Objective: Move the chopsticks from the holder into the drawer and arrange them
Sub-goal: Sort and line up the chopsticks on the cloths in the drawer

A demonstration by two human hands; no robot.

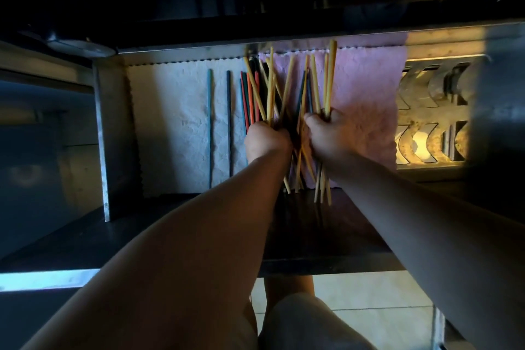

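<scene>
Open steel drawer [113, 133], white cloth [170, 128] and pink cloth [366, 88] lining it, coloured chopsticks [229, 122] laid on them

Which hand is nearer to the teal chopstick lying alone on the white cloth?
Left. The left hand is just right of the teal chopstick; the right hand is farther right, over the pink cloth.

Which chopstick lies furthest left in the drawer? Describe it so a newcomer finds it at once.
Start at the open drawer and its white liner on the left half. The teal chopstick lies there alone, straight, left of a darker single chopstick. Neither hand touches it, and no other chopstick crosses it.
</scene>
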